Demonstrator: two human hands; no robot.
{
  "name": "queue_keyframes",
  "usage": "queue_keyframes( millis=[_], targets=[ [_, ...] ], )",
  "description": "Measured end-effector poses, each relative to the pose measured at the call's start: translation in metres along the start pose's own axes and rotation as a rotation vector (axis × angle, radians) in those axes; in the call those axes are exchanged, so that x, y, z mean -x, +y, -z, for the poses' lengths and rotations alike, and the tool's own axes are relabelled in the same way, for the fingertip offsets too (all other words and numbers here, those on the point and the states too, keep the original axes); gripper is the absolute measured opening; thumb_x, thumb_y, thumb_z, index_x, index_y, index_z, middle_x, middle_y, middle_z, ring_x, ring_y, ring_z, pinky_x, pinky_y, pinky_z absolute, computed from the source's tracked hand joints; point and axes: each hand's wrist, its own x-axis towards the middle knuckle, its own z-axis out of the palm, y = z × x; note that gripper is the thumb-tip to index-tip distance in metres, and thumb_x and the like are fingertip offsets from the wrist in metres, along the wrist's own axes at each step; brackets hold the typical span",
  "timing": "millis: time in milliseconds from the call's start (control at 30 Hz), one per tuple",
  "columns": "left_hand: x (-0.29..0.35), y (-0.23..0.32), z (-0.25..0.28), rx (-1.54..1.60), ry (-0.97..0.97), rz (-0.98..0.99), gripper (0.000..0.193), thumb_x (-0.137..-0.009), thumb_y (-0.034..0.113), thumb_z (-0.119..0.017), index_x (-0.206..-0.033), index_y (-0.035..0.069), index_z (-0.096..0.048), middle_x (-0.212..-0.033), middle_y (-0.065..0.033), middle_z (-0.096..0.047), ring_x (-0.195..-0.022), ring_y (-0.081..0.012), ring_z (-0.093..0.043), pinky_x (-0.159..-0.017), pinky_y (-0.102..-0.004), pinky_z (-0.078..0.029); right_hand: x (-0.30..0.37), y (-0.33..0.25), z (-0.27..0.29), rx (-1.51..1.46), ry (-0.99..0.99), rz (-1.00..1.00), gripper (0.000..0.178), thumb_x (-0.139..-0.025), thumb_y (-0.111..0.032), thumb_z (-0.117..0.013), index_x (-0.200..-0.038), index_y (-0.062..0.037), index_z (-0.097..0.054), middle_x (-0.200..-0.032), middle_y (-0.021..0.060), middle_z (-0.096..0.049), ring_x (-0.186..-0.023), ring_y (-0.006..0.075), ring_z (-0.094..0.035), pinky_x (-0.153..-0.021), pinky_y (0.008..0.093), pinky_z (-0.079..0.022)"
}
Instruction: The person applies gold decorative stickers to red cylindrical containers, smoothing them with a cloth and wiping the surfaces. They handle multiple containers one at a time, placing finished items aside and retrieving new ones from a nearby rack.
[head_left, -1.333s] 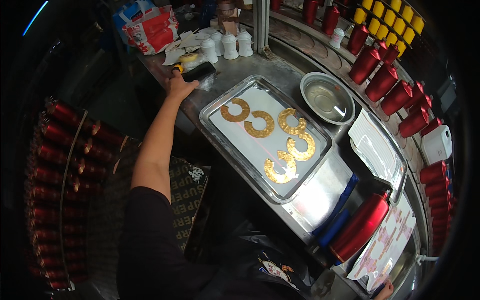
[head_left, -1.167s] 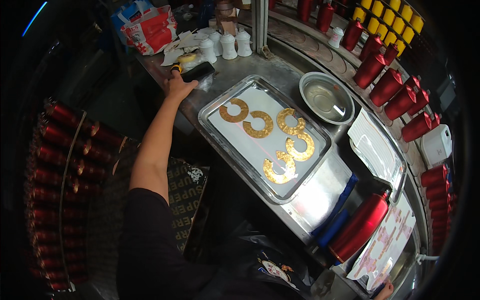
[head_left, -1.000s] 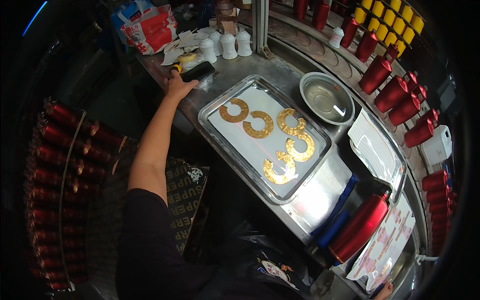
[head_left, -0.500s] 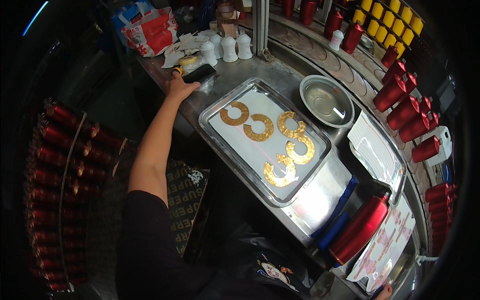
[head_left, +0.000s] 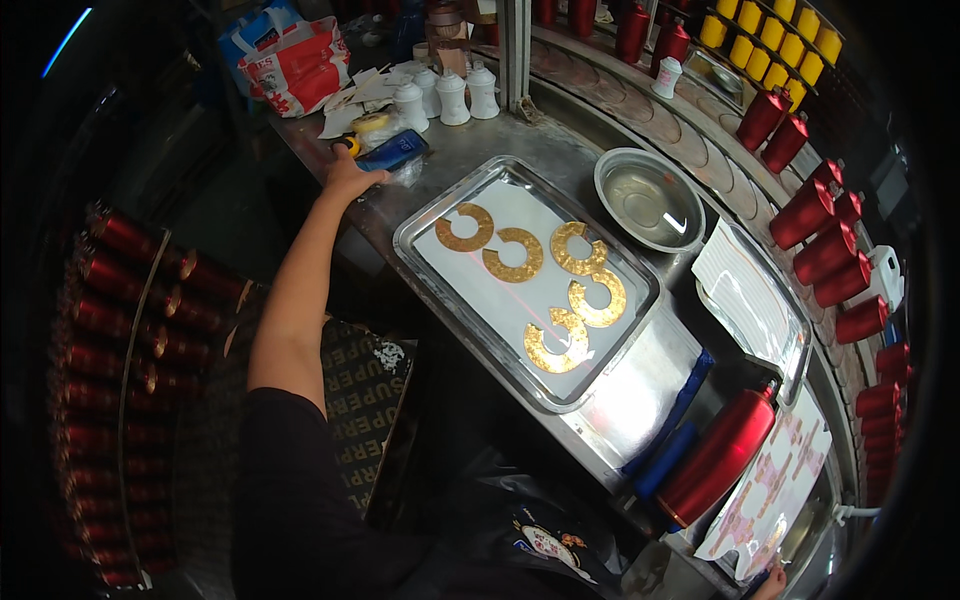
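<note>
My left hand [head_left: 352,178] reaches out to the far left of the metal bench, its thumb stretched out and apart from the fingers. Beside the thumb lies a phone [head_left: 394,150] with its screen lit blue, on crumpled clear plastic. A small yellow-and-black object [head_left: 349,145] is at my fingertips. At the lower right edge, only part of my right hand [head_left: 772,581] shows, beside a printed sheet [head_left: 768,490]; its grip is unclear. Between the hands, a metal tray [head_left: 408,240] bears a white sheet with several gold C-shaped pieces [head_left: 513,255].
A round metal basin [head_left: 611,190] stands behind the tray. Near the bench's front right lies a red bottle [head_left: 722,455]. White jars [head_left: 453,100] and a shopping bag [head_left: 295,68] stand far left. Red bottles [head_left: 800,215] line a curved conveyor at right; more are stacked at left.
The phone's dark screen has lit up blue. My left hand has shifted slightly left, and bottles on the conveyor have moved along it.
</note>
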Motion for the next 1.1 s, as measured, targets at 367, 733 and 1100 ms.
queue_keyframes(
  millis=[367, 733, 1100],
  targets=[
    [0.000, -0.009, 0.017, -0.013, -0.066, -0.100, 0.104, -0.059, 0.030, -0.088, -0.137, -0.004, -0.029, -0.122, -0.0322, -0.062, -0.115, -0.0422, -0.064, -0.097, -0.0421, -0.052, -0.006, 0.011, -0.003, -0.023, -0.016, 0.013, 0.020, -0.097, -0.027, -0.058, -0.103, -0.0192, -0.075, -0.095, 0.0002, -0.073, -0.085, 0.0185, -0.070, -0.073, 0.0410, -0.054],
    [0.033, 0.005, 0.023, -0.049, 0.026, -0.102, 0.109, -0.059, 0.037, -0.089, -0.139, -0.007, -0.029, -0.119, -0.0317, -0.064, -0.110, -0.0418, -0.066, -0.092, -0.0430, -0.054, -0.022, 0.024, -0.006, -0.030, -0.028, 0.041, 0.018, -0.095, -0.025, -0.061, -0.102, -0.0188, -0.076, -0.095, 0.0010, -0.074, -0.085, 0.0199, -0.071, -0.072, 0.0431, -0.054],
    [0.027, -0.036, 0.027, 0.232, 0.349, -0.238, 0.027, -0.094, 0.019, -0.064, -0.104, -0.001, -0.050, -0.088, -0.0133, -0.076, -0.088, -0.0347, -0.072, -0.080, -0.0448, -0.055, -0.027, 0.053, -0.007, 0.022, -0.059, 0.126, 0.016, -0.093, -0.024, -0.063, -0.100, -0.0184, -0.076, -0.095, 0.0018, -0.075, -0.086, 0.0214, -0.072, -0.072, 0.0453, -0.055]
  ],
)
